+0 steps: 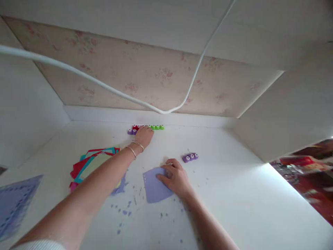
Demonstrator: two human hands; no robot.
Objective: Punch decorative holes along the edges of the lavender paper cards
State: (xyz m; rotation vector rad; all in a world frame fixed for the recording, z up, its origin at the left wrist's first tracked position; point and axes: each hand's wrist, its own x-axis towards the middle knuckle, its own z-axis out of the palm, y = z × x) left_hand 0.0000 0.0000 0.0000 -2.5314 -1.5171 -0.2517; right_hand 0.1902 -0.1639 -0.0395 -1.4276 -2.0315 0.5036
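Purple paper [154, 194] lies beneath bent, parted right fingers [162, 179]; eyed blocks [158, 127] flank left fingers [148, 129], their grip unclear.

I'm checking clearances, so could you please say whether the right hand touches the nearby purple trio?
Apart: the head view shows white tabletop between the right hand and the purple trio.

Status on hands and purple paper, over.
Left hand at row of eyed blocks, grip hidden. Right hand on purple paper. White cable crosses upper view.
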